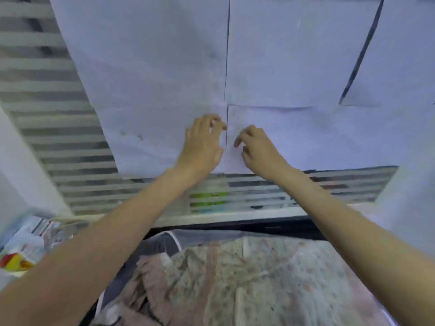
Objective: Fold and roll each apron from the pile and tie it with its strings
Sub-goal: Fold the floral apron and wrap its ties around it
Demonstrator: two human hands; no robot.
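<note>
Both arms reach up and forward to the white paper sheets [164,74] that cover the striped window glass [54,128]. The left hand [202,144] lies at the 12 o'clock centre of the view, fingers curled at the tips against the sheet just left of the vertical seam. The right hand [259,149], just beside it toward 1 o'clock, has its fingers bent with tips on the neighbouring sheet [317,137]. Whether either hand pinches a paper edge cannot be told (the frame is blurred). The pile of floral aprons [235,278] lies at 6 o'clock, below both forearms, untouched and crumpled. A green-labelled item [208,198] shows dimly behind the glass. A red and yellow object [14,261] sits at 8 o'clock.
</note>
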